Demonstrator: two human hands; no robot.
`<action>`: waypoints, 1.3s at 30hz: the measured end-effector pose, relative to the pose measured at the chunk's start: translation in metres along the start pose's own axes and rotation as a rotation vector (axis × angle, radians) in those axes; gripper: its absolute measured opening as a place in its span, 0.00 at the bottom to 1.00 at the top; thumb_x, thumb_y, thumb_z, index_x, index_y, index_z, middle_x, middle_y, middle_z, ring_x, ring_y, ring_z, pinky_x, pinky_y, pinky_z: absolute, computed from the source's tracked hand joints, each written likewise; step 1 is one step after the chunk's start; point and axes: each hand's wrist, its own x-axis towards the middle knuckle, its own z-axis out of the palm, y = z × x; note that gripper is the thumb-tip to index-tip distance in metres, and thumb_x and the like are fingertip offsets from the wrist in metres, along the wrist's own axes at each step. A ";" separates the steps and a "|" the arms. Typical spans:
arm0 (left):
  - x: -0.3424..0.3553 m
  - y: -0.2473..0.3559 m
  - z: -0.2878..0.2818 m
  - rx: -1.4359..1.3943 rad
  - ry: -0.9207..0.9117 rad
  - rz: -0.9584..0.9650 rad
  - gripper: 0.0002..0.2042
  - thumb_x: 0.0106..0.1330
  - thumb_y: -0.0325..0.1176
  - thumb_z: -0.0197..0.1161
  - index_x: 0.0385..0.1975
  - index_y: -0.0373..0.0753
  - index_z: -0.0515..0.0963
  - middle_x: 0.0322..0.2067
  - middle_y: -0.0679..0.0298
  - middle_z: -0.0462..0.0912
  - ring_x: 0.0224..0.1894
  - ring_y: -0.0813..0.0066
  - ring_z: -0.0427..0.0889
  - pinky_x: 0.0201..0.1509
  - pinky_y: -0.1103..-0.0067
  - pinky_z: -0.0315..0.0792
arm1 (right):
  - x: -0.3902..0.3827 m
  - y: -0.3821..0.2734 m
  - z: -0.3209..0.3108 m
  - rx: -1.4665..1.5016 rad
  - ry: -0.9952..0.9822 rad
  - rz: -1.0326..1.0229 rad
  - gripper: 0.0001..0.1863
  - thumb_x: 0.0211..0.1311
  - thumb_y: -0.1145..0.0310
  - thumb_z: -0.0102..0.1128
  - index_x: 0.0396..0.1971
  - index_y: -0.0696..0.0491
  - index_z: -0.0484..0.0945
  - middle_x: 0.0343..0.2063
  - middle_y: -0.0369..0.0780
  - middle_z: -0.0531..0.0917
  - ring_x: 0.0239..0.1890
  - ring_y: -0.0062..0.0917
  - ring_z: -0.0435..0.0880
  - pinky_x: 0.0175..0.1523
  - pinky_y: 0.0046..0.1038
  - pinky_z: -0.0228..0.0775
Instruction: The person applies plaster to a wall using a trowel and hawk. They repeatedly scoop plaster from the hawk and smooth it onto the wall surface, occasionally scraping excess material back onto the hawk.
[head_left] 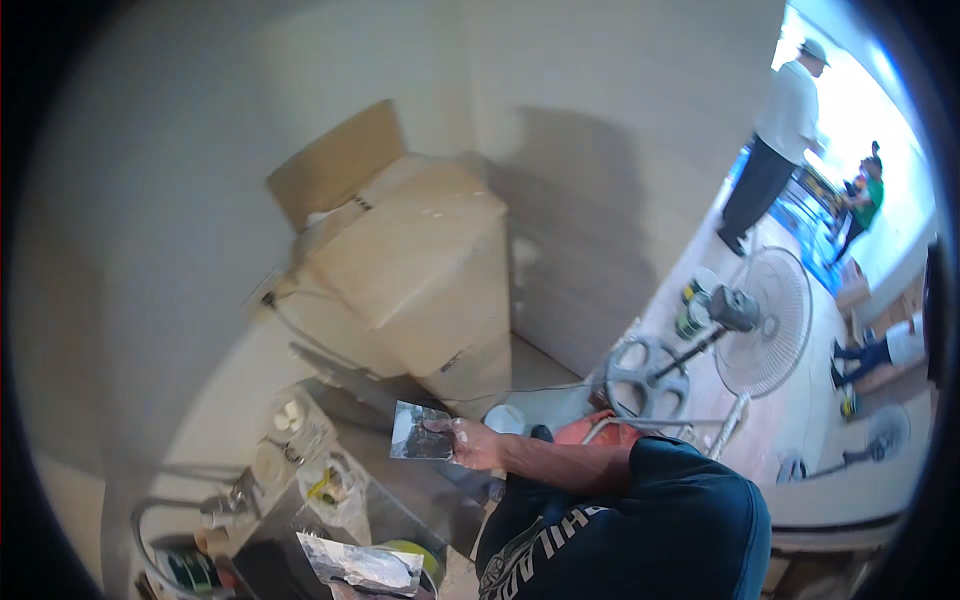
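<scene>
My right hand [476, 443] is closed around a wide putty knife [406, 440]. The blade points left and has dark and whitish patches on it. White smears mark my fingers. At the lower edge is a second flat metal blade [345, 566], coated with white paste. Whatever holds or supports that blade lies beyond the picture's edge, and my left hand does not show. Behind the pasted blade is part of a yellow-green round container [412, 553].
A big cardboard box [430, 250] with a raised flap stands by the wall. Cluttered containers [290, 420] and a clear bag [340, 490] sit at lower left. To the right are a pedestal fan [765, 320], a standing person [785, 130] and other people farther off.
</scene>
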 end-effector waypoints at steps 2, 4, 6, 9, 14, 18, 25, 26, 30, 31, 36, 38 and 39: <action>-0.011 -0.010 0.022 0.038 -0.081 -0.011 0.25 0.60 0.48 0.67 0.41 0.27 0.78 0.33 0.54 0.83 0.28 0.61 0.83 0.33 0.76 0.79 | -0.008 -0.018 -0.020 0.022 0.031 -0.068 0.13 0.67 0.65 0.60 0.48 0.53 0.77 0.42 0.34 0.85 0.45 0.22 0.85 0.51 0.25 0.78; -0.019 -0.017 0.037 0.070 -0.155 -0.025 0.24 0.60 0.46 0.66 0.42 0.26 0.77 0.35 0.53 0.82 0.28 0.61 0.83 0.33 0.76 0.79 | -0.029 -0.030 -0.018 0.030 0.027 -0.154 0.14 0.67 0.64 0.60 0.48 0.54 0.77 0.42 0.34 0.85 0.44 0.22 0.85 0.51 0.25 0.78; -0.028 -0.021 0.056 0.108 -0.237 -0.028 0.23 0.60 0.44 0.66 0.44 0.26 0.75 0.37 0.52 0.82 0.29 0.61 0.83 0.33 0.76 0.79 | -0.038 -0.041 -0.021 0.022 -0.001 -0.197 0.15 0.67 0.63 0.61 0.49 0.55 0.77 0.42 0.34 0.85 0.43 0.22 0.85 0.50 0.26 0.77; -0.040 -0.041 0.096 0.130 -0.407 -0.063 0.23 0.61 0.41 0.64 0.46 0.26 0.73 0.40 0.51 0.80 0.29 0.61 0.83 0.33 0.75 0.79 | -0.047 -0.071 -0.043 -0.053 -0.026 -0.262 0.17 0.66 0.61 0.62 0.49 0.54 0.77 0.41 0.34 0.84 0.40 0.19 0.84 0.49 0.25 0.76; -0.069 -0.052 0.157 0.170 -0.651 -0.064 0.22 0.62 0.35 0.63 0.49 0.25 0.70 0.45 0.49 0.78 0.31 0.61 0.83 0.34 0.75 0.80 | -0.108 -0.128 -0.016 -0.382 -0.087 -0.297 0.23 0.62 0.56 0.67 0.52 0.55 0.77 0.43 0.34 0.84 0.43 0.17 0.82 0.48 0.22 0.74; -0.107 -0.060 0.203 0.175 -0.865 -0.068 0.22 0.62 0.31 0.61 0.52 0.25 0.67 0.49 0.48 0.76 0.32 0.61 0.84 0.34 0.75 0.80 | -0.119 -0.172 -0.044 -0.413 -0.077 -0.457 0.24 0.63 0.55 0.66 0.53 0.55 0.77 0.44 0.34 0.83 0.44 0.17 0.81 0.49 0.23 0.73; -0.194 -0.074 0.273 0.408 -1.549 -0.040 0.32 0.62 0.25 0.61 0.67 0.34 0.59 0.57 0.51 0.73 0.52 0.65 0.79 0.50 0.77 0.78 | -0.170 -0.229 -0.106 -0.353 0.215 -0.763 0.20 0.69 0.59 0.59 0.54 0.56 0.76 0.46 0.34 0.82 0.47 0.15 0.78 0.54 0.22 0.69; -0.211 -0.076 0.288 0.392 -1.513 -0.328 0.37 0.61 0.32 0.64 0.69 0.37 0.53 0.61 0.53 0.69 0.55 0.65 0.76 0.52 0.77 0.77 | -0.178 -0.232 -0.110 -0.357 0.253 -0.796 0.20 0.70 0.59 0.58 0.54 0.56 0.76 0.46 0.34 0.82 0.47 0.15 0.78 0.54 0.22 0.69; -0.275 -0.076 0.339 0.533 -1.875 -0.036 0.38 0.65 0.49 0.62 0.67 0.32 0.55 0.62 0.46 0.66 0.59 0.56 0.73 0.57 0.69 0.75 | -0.215 -0.235 -0.111 -0.272 0.350 -0.914 0.19 0.71 0.59 0.56 0.52 0.56 0.76 0.42 0.33 0.82 0.43 0.16 0.80 0.50 0.21 0.70; -0.293 -0.076 0.351 0.576 -1.886 -0.253 0.33 0.66 0.48 0.60 0.64 0.33 0.60 0.59 0.50 0.70 0.56 0.57 0.76 0.57 0.68 0.75 | -0.225 -0.233 -0.110 -0.215 0.348 -0.942 0.18 0.71 0.59 0.56 0.52 0.56 0.76 0.42 0.33 0.82 0.42 0.16 0.80 0.49 0.21 0.71; -0.357 -0.097 0.406 0.758 -1.969 -0.989 0.18 0.68 0.48 0.56 0.51 0.46 0.76 0.45 0.69 0.82 0.47 0.71 0.82 0.54 0.69 0.76 | -0.254 -0.223 -0.127 -0.018 0.414 -1.151 0.18 0.71 0.59 0.55 0.52 0.55 0.75 0.40 0.33 0.82 0.39 0.16 0.81 0.45 0.20 0.72; -0.358 -0.110 0.421 0.821 -2.028 -0.938 0.18 0.69 0.47 0.56 0.52 0.46 0.76 0.45 0.69 0.82 0.47 0.71 0.82 0.53 0.71 0.76 | -0.258 -0.215 -0.129 -0.006 0.465 -1.213 0.18 0.71 0.58 0.54 0.52 0.56 0.75 0.40 0.33 0.82 0.38 0.17 0.81 0.45 0.21 0.72; -0.359 -0.118 0.427 0.832 -2.084 -0.943 0.17 0.69 0.47 0.56 0.51 0.46 0.76 0.45 0.69 0.82 0.46 0.72 0.82 0.52 0.71 0.76 | -0.263 -0.209 -0.131 0.005 0.496 -1.249 0.19 0.72 0.58 0.54 0.52 0.56 0.75 0.40 0.33 0.82 0.38 0.17 0.81 0.46 0.21 0.72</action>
